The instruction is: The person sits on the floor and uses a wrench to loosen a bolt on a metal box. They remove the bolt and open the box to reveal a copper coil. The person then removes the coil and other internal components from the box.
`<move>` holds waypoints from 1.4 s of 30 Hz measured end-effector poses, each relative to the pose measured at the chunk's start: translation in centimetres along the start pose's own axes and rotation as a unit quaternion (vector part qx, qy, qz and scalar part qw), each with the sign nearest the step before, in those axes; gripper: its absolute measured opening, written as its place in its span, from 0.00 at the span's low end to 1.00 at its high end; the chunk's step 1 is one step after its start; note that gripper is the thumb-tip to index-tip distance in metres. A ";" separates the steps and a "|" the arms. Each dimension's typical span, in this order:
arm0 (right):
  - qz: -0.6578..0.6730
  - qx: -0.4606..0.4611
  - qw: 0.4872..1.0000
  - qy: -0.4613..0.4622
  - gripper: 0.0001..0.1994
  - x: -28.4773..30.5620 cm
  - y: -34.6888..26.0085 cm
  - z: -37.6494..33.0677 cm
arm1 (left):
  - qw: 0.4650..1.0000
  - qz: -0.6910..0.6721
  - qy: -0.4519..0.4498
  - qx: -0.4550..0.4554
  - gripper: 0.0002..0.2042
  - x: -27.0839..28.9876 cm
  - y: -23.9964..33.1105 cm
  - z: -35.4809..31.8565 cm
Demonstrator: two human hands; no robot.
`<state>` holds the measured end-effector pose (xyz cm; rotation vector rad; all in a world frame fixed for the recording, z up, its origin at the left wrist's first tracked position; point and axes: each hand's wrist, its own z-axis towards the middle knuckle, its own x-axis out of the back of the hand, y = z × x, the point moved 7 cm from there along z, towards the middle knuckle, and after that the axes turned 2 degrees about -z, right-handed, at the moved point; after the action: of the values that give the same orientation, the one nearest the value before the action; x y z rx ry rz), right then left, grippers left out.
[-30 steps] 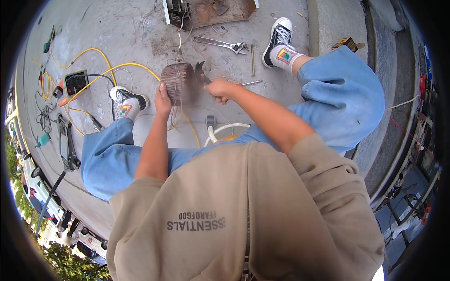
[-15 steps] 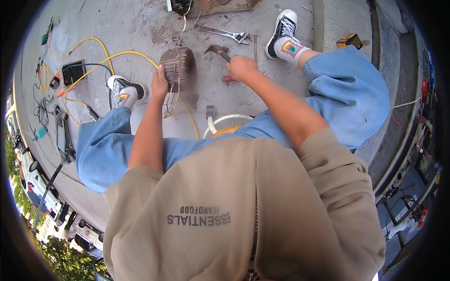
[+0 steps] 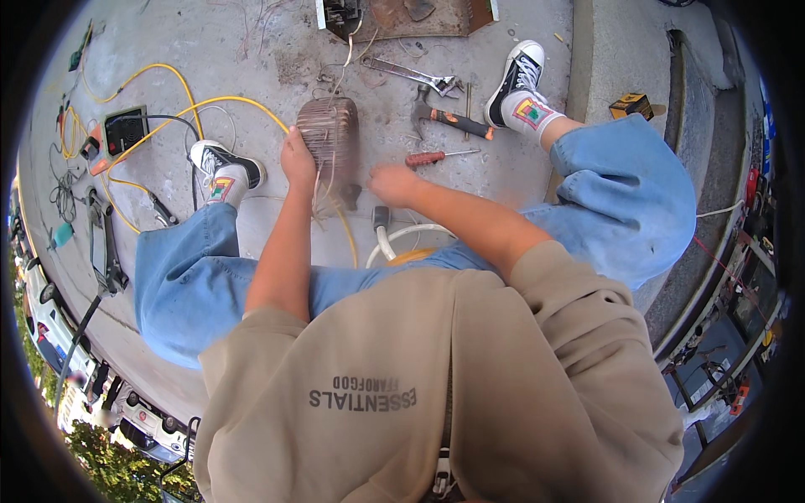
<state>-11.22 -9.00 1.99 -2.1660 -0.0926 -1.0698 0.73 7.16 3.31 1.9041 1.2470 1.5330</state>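
A block-shaped coil of brown wire windings (image 3: 323, 138) stands on the concrete, its right side blurred. My left hand (image 3: 296, 159) grips its left side, thumb at the upper edge and the other fingers partly hidden. Thin pale leads run down its front. To the right of the coil, apart from it, is my right hand (image 3: 396, 184); its fingers are curled inward and smeared, so their hold cannot be made out. Beyond that hand lie a claw hammer (image 3: 455, 122) with a black and orange handle and a screwdriver (image 3: 426, 158) with a red handle.
An adjustable wrench (image 3: 415, 75) lies beyond the hammer. An open metal housing (image 3: 419, 25) sits at the far edge. Near my lap is a white cable (image 3: 384, 243) with a grey end. A yellow hose (image 3: 239, 99) crosses the left, near a black-faced device (image 3: 126, 130). A small box (image 3: 631, 106) rests far right.
My right hand has let go of the hammer, which now lies on the ground, and has moved nearer and left toward the coil. My left hand stays on the coil.
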 end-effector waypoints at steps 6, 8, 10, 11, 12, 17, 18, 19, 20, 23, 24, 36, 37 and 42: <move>0.003 0.102 0.988 0.112 0.11 -5.2 -4.4 4.0 | 0.998 -0.060 0.005 0.033 0.23 -0.3 0.2 -0.4; -0.016 0.135 0.985 0.103 0.11 -6.7 -3.6 4.7 | 0.996 -0.075 0.004 0.041 0.21 -0.2 0.3 -0.8; -0.015 0.143 0.986 0.086 0.11 -7.0 -3.5 5.3 | 0.995 -0.085 0.010 0.052 0.20 -0.1 -0.3 -1.1; 0.052 0.085 0.993 0.063 0.12 -6.8 -2.8 5.8 | 0.996 -0.075 0.009 0.037 0.21 -0.1 -0.5 -1.0; 0.119 0.025 0.992 0.038 0.12 -6.7 -2.0 6.2 | 0.997 -0.061 0.009 0.037 0.21 -0.1 -1.0 -0.8; 0.269 -0.068 0.961 0.000 0.15 -3.0 -1.8 5.7 | 0.998 -0.047 0.018 0.047 0.22 -0.2 -1.5 -1.1; 0.283 -0.086 0.955 -0.014 0.16 -2.1 -2.1 5.6 | 0.998 -0.045 0.015 0.051 0.21 -0.3 -1.5 -1.0; 0.296 -0.104 0.949 -0.028 0.17 -1.7 -2.3 5.7 | 0.998 -0.047 0.010 0.047 0.21 -0.5 -1.8 -0.9; 0.285 -0.076 0.955 -0.019 0.17 -3.3 -2.6 6.5 | 0.997 -0.052 0.010 0.048 0.21 -0.4 -1.7 -0.8; 0.254 -0.009 0.967 -0.014 0.18 -7.9 -3.4 8.2 | 0.997 -0.057 0.016 0.056 0.21 -0.3 -1.9 -1.0; 0.245 -0.002 0.969 -0.023 0.19 -8.6 -3.5 8.2 | 0.997 -0.053 0.019 0.060 0.21 -0.2 -2.0 -1.0; 0.138 0.075 0.984 -0.082 0.13 -7.8 -3.7 5.2 | 0.997 -0.055 0.006 0.062 0.23 0.0 -1.3 -1.4; 0.081 0.124 0.981 -0.124 0.12 -7.0 -3.7 3.9 | 0.996 -0.057 0.005 0.063 0.23 0.1 -1.3 -1.5; -0.077 0.101 0.980 -0.155 0.12 4.8 2.3 1.6 | 0.998 -0.042 0.001 0.053 0.23 0.0 -2.5 -1.8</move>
<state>-6.23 -10.88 3.47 -2.1472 -0.4974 -0.7581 -1.94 8.11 2.05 1.8900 1.4170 1.4538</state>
